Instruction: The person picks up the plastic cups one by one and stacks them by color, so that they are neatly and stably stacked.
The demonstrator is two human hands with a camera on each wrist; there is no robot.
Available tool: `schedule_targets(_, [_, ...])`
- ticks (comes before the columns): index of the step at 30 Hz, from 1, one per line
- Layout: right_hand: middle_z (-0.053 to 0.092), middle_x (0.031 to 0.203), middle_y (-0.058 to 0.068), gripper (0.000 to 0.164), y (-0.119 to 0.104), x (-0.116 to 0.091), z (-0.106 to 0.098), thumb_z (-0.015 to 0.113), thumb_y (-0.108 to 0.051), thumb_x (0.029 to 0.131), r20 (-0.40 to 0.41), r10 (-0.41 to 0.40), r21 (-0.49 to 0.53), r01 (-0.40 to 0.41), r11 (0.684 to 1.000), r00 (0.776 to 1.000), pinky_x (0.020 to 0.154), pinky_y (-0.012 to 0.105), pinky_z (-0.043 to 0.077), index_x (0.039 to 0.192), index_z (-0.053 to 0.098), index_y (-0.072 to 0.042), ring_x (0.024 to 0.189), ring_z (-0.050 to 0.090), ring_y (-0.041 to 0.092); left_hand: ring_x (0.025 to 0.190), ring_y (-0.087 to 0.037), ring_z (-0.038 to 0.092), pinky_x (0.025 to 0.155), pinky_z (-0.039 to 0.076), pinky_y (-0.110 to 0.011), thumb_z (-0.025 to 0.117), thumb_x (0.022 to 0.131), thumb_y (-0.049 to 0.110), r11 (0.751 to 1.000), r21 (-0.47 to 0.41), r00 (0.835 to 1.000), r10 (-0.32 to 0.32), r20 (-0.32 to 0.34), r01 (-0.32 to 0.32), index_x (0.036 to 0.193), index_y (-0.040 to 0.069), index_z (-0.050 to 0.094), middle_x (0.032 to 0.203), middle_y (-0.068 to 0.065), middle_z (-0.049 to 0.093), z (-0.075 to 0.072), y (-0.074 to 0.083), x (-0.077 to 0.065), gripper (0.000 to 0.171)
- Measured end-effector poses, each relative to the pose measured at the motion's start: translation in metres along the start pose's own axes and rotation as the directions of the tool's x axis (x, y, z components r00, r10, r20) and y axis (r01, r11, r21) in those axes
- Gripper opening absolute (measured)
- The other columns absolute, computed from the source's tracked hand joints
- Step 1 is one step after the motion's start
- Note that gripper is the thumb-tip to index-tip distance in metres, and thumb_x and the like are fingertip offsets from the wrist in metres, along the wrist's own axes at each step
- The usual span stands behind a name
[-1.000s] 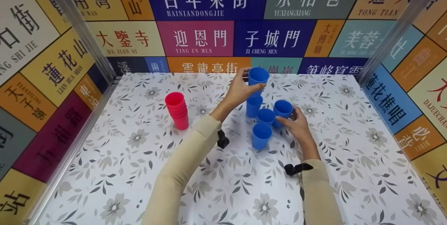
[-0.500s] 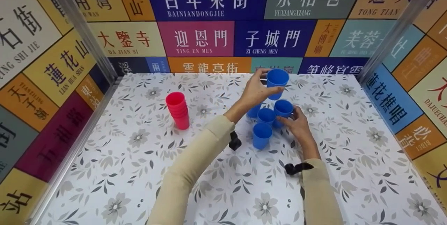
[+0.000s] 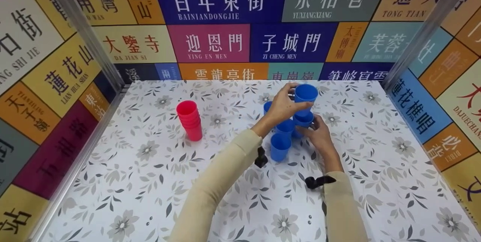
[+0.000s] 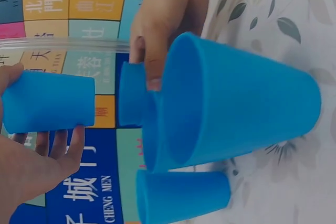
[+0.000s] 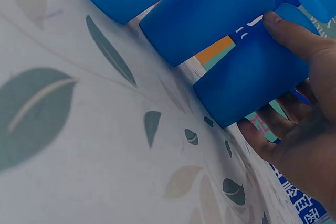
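1. Shifted since the frame half a second ago: left hand [image 3: 282,106] and its lifted blue tapered cup [image 3: 305,98], now further right and lower in the head view. Right hand [image 3: 319,136] about where it was.
2. Far left: nested stack of red tapered cups [image 3: 190,121], plastic by the look, upright on the white floral-patterned counter [image 3: 150,182], well apart from both hands.
3. Mid: near blue cup [image 3: 280,148], middle blue cup [image 3: 284,126] and far blue cup [image 3: 267,107] stand close together; far one partly hidden. Judged light, fairly stiff, not fragile; smooth walls may slip, hard squeezing may flex them. Best hold: side wall, below the rim.
4. Left hand: narrowed round the lifted cup, thumb one side, fingers opposite. Mouth up, above the right-hand cup; left wrist view shows a gap between them.
5. Right: smooth blue right-hand cup [image 5: 252,72] standing on the counter, thumb and fingers of the right hand bracing opposite sides. Steadying grip, probably needing little force.
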State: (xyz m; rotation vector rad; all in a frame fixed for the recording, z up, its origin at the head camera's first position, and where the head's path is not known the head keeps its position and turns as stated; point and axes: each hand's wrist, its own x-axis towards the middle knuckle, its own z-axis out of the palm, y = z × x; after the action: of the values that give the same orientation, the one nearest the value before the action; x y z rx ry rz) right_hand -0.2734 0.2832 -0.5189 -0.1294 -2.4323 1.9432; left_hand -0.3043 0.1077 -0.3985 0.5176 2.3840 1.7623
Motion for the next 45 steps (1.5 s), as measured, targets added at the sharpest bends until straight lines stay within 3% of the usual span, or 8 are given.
schedule_targets(7, [0.036,0.16,0.019,0.079,0.0,0.0,0.003,0.077,-0.027,0.089,0.008,-0.016,0.0,0.016,1.0,1.0,0.121,0.051,0.032,0.152,0.033,-0.007,0.149,0.033,0.037,0.123,-0.021,0.06,0.1,0.054,-0.037,0.082,0.082,0.036,1.0,0.029,1.0,-0.005,0.001,0.005,0.143,0.017,0.049,0.139,-0.009,0.058,0.008,-0.009,0.0,0.072])
schedule_targets(14, [0.036,0.16,0.018,0.079,0.001,0.0,0.003,0.077,-0.024,0.088,-0.011,-0.013,0.035,0.013,0.999,1.0,0.121,0.048,0.033,0.151,0.034,-0.005,0.149,0.034,0.035,0.129,-0.025,0.057,0.104,0.052,-0.037,0.082,0.083,0.03,1.0,0.01,1.0,0.01,0.009,-0.01,0.149,0.018,0.045,0.141,-0.011,0.057,0.006,-0.017,0.002,0.076])
schedule_targets(24, [0.037,0.159,0.019,0.084,0.001,-0.002,0.001,0.079,-0.026,0.087,-0.013,-0.01,-0.001,0.01,1.0,1.0,0.122,0.049,0.032,0.153,0.031,-0.006,0.149,0.033,0.036,0.134,-0.03,0.052,0.107,0.05,-0.04,0.079,0.087,0.026,0.996,-0.066,0.995,0.059,-0.081,-0.065,0.15,0.013,0.042,0.142,-0.015,0.055,-0.025,-0.034,0.003,0.074])
schedule_targets(31, [0.03,0.162,0.02,0.086,-0.001,0.001,0.0,0.077,-0.022,0.088,-0.01,0.03,-0.002,-0.03,1.0,1.0,0.124,0.048,0.027,0.156,0.027,-0.003,0.152,0.028,0.037,0.133,-0.028,0.051,0.109,0.048,-0.041,0.078,0.087,0.022,0.993,-0.106,0.989,0.04,-0.142,-0.055,0.146,0.014,0.048,0.142,-0.015,0.054,-0.045,-0.051,0.006,0.066])
schedule_targets(39, [0.03,0.163,0.018,0.09,-0.001,-0.002,0.0,0.079,-0.027,0.087,-0.024,0.031,-0.024,-0.032,0.999,0.999,0.124,0.047,0.028,0.156,0.027,-0.005,0.152,0.029,0.036,0.138,-0.031,0.048,0.109,0.049,-0.041,0.076,0.085,0.004,0.999,-0.016,0.991,0.032,-0.128,-0.034,0.149,0.013,0.044,0.148,-0.013,0.051,-0.057,-0.076,0.005,0.072])
schedule_targets(45, [0.036,0.16,0.019,0.087,0.002,-0.001,0.001,0.081,-0.029,0.085,-0.035,-0.003,-0.017,0.002,1.0,0.999,0.122,0.048,0.031,0.153,0.031,-0.005,0.149,0.034,0.037,0.14,-0.031,0.045,0.11,0.047,-0.043,0.077,0.084,0.001,1.0,0.019,0.994,-0.014,-0.105,0.016,0.151,0.014,0.041,0.152,-0.012,0.048,-0.058,-0.092,0.002,0.077])
